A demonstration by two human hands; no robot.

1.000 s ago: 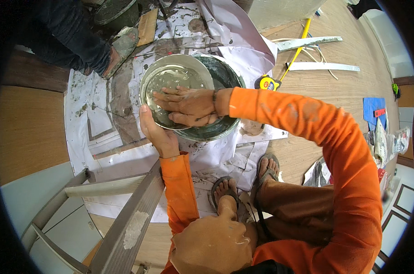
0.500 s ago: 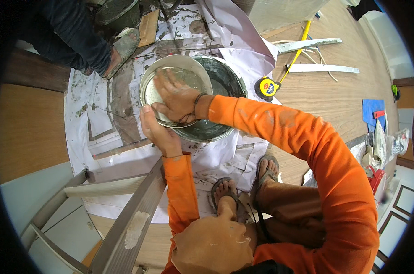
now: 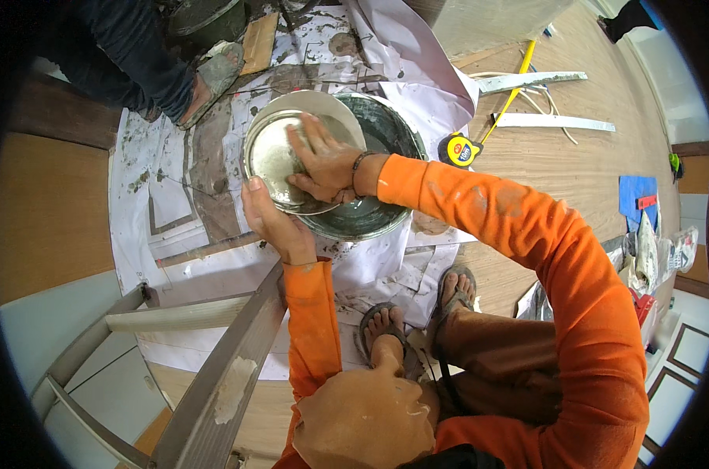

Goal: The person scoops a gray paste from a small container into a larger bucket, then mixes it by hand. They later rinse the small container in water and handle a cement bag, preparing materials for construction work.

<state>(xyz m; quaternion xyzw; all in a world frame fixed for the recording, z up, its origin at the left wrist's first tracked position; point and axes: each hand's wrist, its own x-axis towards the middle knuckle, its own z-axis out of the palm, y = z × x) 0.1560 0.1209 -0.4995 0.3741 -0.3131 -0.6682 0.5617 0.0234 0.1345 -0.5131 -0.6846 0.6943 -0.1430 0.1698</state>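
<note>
A pale round pail [image 3: 272, 156] with a shiny, greyish inside is tilted at the left rim of a larger dark bucket [image 3: 390, 129]. My left hand [image 3: 276, 223] grips the pail's near left edge, thumb on the rim and the other fingers hidden beneath. Inside the pail's mouth is my right hand [image 3: 327, 164], its fingers spread near the inner surface. Whether its fingertips touch that surface I cannot tell. Some dark wet matter coats the bucket's inner wall, and part of the bucket is hidden under my right wrist.
Stained white sheets [image 3: 167, 227] cover the floor around the bucket. A yellow tape measure [image 3: 459, 150] lies to its right, near white strips [image 3: 558, 121]. On the left near side stands a wooden ladder [image 3: 237, 367]. Another person's sandalled foot [image 3: 214, 82] is at the far left.
My right hand has slid right, away from the pail's left inner side. The pail has tipped slightly, showing more of its shiny inside. My left hand keeps its grip.
</note>
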